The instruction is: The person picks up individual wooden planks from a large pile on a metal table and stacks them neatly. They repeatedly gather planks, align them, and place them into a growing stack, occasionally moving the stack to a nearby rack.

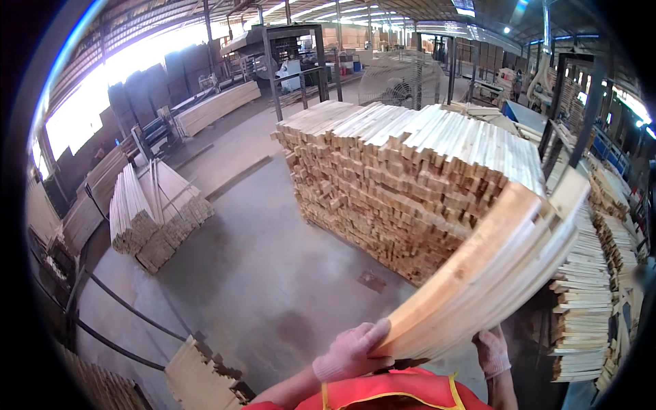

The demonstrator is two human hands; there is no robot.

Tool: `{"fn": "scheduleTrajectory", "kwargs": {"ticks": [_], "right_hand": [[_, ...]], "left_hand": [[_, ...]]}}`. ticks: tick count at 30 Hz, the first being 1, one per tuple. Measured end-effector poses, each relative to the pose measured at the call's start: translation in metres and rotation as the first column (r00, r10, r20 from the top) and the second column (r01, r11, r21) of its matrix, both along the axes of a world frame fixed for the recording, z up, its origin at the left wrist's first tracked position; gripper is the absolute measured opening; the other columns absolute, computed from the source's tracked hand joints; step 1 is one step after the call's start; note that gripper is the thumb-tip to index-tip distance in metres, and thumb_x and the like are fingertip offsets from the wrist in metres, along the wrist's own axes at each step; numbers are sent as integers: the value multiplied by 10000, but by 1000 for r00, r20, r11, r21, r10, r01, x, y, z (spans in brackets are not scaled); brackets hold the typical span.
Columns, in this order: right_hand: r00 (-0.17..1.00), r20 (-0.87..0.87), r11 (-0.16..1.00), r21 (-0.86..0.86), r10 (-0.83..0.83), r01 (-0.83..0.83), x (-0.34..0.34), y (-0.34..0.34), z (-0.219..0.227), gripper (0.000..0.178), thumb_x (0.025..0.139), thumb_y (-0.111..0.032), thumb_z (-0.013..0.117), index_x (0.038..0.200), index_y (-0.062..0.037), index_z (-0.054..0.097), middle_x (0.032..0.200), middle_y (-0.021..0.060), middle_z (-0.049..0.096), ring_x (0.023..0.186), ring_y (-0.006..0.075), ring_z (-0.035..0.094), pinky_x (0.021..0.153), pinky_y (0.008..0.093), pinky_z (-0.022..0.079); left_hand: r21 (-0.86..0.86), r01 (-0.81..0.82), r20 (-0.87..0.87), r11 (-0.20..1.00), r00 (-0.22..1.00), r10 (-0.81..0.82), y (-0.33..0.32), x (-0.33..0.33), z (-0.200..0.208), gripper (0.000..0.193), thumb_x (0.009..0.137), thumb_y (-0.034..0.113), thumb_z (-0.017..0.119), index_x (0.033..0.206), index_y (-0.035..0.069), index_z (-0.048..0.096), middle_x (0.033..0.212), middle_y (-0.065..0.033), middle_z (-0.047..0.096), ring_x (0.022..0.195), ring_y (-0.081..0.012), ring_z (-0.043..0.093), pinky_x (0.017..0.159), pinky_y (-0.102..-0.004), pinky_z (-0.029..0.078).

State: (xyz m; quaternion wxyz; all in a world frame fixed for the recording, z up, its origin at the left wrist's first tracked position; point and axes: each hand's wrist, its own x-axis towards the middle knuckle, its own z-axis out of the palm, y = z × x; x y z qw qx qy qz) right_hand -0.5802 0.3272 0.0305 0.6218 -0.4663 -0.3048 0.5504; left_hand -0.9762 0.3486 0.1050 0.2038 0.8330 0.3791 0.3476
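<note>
Close in front of me is a bundle of long pale wooden strips [471, 280], tilted up and away to the right. My left hand [352, 352], in a light knit glove, is closed on the bundle's near left end. At its right underside, my gloved right hand [493, 353] grips too, its fingertips partly hidden by the wood. The bundle's far end overlaps the right part of a large stack of wooden strips [389, 198]; whether they touch, I cannot tell.
Another stack of strips [584, 307] stands at the right. Smaller piles [164, 212] lie on the floor at the left, with more boards [198, 376] near my left forearm. Dark curved bars [123, 301] cross the lower left. A large fan [400, 89] stands behind the big stack.
</note>
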Motion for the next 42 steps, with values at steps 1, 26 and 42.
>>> {"fn": "scheduleTrajectory", "kwargs": {"ticks": [1,26,42], "right_hand": [[996,43,997,-9,72,-72,-16,37,6,748,794,-202,843,1461,-35,547,1146,19,685,928,159,619,821,338,518],[617,693,889,-78,374,-451,-470,815,222,630,926,-431,792,1261,87,661,873,121,724,750,207,664,711,388,582],[-67,967,963,-251,245,-101,-423,751,248,680,855,-375,780,1466,-135,604,917,136,740,822,341,754,730,442,609]], "left_hand": [[-47,-65,-31,997,997,64,14,-14,4,843,727,286,952,1410,45,519,1084,-224,671,923,-466,687,757,-508,575],[-605,-222,378,765,765,521,688,-439,188,980,842,17,732,1695,55,252,1418,-116,629,1197,-202,662,1009,-344,571],[-641,-203,2,740,964,266,1141,-397,57,583,957,426,735,1250,-78,708,1182,-195,751,1055,-244,713,909,-400,551]]}}
